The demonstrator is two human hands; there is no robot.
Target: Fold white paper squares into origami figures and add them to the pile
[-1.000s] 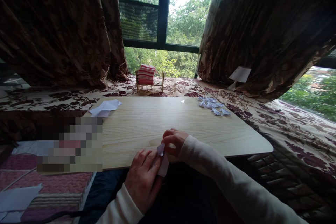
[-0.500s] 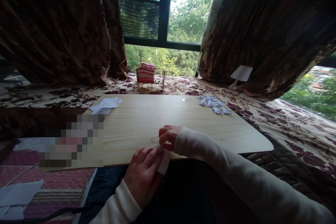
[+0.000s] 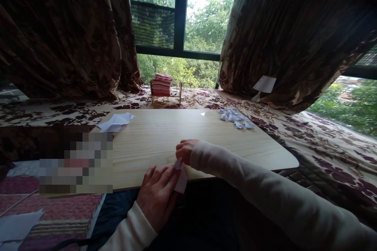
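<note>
A small folded piece of white paper (image 3: pixel 180 178) sits at the near edge of the light wooden table (image 3: pixel 165 137). My left hand (image 3: pixel 157 196) lies below the table edge, its fingers together and pressed against the paper's left side. My right hand (image 3: pixel 185 151) is curled, pinching the top of the same paper from above. Both wrists wear cream sleeves. Part of the paper is hidden between my fingers.
A loose white sheet (image 3: pixel 116 121) lies at the table's far left. Several small folded paper pieces (image 3: pixel 235 118) lie at the far right. A little wooden rack with a striped stack (image 3: pixel 163 85) stands on the floral sill. Dark curtains hang on both sides.
My right hand slid slightly left and further onto the table, closing tighter on the paper. The left hand stays under the paper. The view shifted a little.
</note>
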